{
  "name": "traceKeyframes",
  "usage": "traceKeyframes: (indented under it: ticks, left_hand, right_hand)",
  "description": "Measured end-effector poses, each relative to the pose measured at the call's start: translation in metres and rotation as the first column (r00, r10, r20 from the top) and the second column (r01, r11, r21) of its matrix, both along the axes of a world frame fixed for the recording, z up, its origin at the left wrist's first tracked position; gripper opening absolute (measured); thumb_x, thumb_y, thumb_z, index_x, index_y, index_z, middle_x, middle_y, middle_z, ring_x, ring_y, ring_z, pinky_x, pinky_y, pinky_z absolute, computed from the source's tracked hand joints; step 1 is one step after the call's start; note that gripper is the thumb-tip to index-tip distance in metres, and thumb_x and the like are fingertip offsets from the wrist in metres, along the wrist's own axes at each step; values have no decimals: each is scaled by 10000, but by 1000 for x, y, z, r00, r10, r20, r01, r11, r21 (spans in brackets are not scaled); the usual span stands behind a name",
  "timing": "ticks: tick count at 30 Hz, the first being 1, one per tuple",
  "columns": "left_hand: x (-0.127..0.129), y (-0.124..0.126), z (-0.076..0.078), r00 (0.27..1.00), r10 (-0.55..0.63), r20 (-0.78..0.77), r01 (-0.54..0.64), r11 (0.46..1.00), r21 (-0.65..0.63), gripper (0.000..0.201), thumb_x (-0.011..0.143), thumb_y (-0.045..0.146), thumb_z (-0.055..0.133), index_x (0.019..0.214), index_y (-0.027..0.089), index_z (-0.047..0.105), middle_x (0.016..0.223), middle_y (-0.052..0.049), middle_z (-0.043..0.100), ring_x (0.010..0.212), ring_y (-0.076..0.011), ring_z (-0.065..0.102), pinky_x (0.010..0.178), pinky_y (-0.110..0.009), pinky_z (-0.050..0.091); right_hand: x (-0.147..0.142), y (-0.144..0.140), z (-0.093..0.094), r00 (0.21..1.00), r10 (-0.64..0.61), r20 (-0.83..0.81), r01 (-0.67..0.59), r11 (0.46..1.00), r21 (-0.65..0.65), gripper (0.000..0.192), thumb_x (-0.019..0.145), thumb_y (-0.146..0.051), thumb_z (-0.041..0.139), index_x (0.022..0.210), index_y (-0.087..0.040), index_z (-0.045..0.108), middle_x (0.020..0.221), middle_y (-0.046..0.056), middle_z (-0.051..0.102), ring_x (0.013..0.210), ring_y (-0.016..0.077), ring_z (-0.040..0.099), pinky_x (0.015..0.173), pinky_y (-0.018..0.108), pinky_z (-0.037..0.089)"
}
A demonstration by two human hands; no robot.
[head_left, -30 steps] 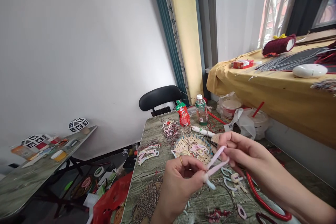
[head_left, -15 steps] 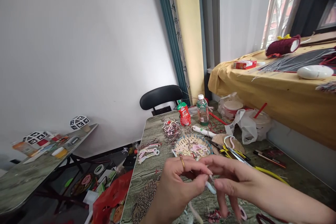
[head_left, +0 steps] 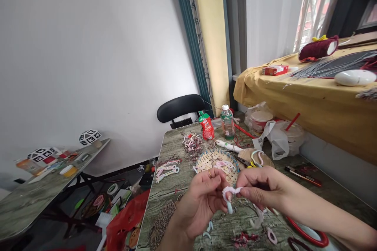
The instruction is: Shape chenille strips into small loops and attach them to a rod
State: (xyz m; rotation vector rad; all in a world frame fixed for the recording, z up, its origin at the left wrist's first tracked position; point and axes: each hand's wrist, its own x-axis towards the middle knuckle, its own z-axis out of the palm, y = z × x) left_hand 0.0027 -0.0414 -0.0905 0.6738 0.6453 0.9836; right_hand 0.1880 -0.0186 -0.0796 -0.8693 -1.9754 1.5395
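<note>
Both my hands are raised over the wood-patterned grey-green table [head_left: 172, 186], close together. My right hand [head_left: 263, 188] is closed at the fingertips: thumb and forefinger pinch one end of a soft, fuzzy, pale pink strip [head_left: 233, 190]. My left hand [head_left: 204, 196], wearing a thin gold-coloured ring [head_left: 209, 173] on one finger, is about half open, with the fingers loosely curled. Its fingertips are at the other side of the strip; I cannot tell whether they grip it or merely support it. The strip lies between the two hands, nearer to me than the round woven tan tray with a blue-laced rim [head_left: 198, 159]. Its condition: the pink length looks twisted and bumpy, drawn nearly level near the right fingertips, then curving downward at the left. Below that curve hangs a smooth, rounded, pale blue end [head_left: 229, 208], well apart from the tabletop. The tray's front edge is partly hidden behind my hands; loose pink and white fuzzy strands [head_left: 224, 166] lie in it. Left of the tray rests a group of pale pastel looped strips [head_left: 167, 170]. Right of my left forearm are small pale blue curved pieces [head_left: 207, 230]; further right lies a small oval pink ring [head_left: 271, 236].
</note>
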Motion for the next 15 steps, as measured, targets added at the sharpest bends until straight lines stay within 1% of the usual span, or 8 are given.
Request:
traceKeyframes:
  ticks: [1, 3, 6, 9, 12, 15]
  left_hand:
    - [1, 0, -1, 999, 3, 45, -1, 999, -34, 194, 695, 251, 708, 766, 92, 622, 595, -34, 606, 485, -72, 555, 432, -137, 465]
    - [3, 0, -3, 996, 9, 85, -3, 997, -79, 204, 684, 250, 717, 757, 87, 618, 573, -35, 604, 481, -72, 556, 427, -125, 461]
    - [5, 0, -3, 997, 4, 82, 4, 996, -88, 223, 654, 243, 748, 730, 89, 606, 561, -27, 599, 464, -62, 542, 419, -114, 447]
    - [7, -1, -5, 998, -6, 58, 11, 997, -81, 219, 660, 236, 745, 739, 91, 602, 577, -22, 597, 468, -57, 535, 427, -116, 444]
    - [7, 1, -5, 999, -32, -5, 32, 997, -66, 153, 661, 155, 726, 714, 98, 594, 553, -3, 579, 445, -45, 510, 436, -125, 441]
    - [5, 3, -3, 989, -77, -123, 72, 997, -43, 129, 646, 106, 719, 711, 96, 608, 552, -9, 599, 441, -48, 521, 436, -132, 436]
  right_hand:
    - [0, 0, 0, 1000, -12, 4, 12, 1000, 19, 282, 863, -397, 513, 771, -156, 625, 596, -37, 429, 536, 94, 358, 481, 219, 262]
    - [1, 0, 0, 999, -40, 14, 39, 997, 67, 279, 877, -373, 490, 745, -165, 621, 586, -40, 408, 543, 102, 345, 491, 231, 255]
    - [4, 0, -1, 996, -75, 45, 68, 986, 152, 278, 891, -353, 467, 728, -185, 618, 586, -37, 415, 561, 116, 351, 504, 243, 258]
    - [5, -2, -2, 987, -114, 111, 85, 968, 235, 285, 906, -338, 436, 725, -200, 608, 583, -33, 437, 561, 125, 366, 503, 246, 268]
    - [3, -3, -1, 968, -172, 181, 94, 923, 374, 283, 916, -308, 412, 704, -209, 570, 611, -24, 502, 584, 137, 421, 526, 250, 301]
    - [-1, -2, 3, 957, -209, 200, 74, 845, 529, 272, 925, -269, 387, 721, -209, 558, 676, -7, 564, 624, 147, 480, 569, 260, 336]
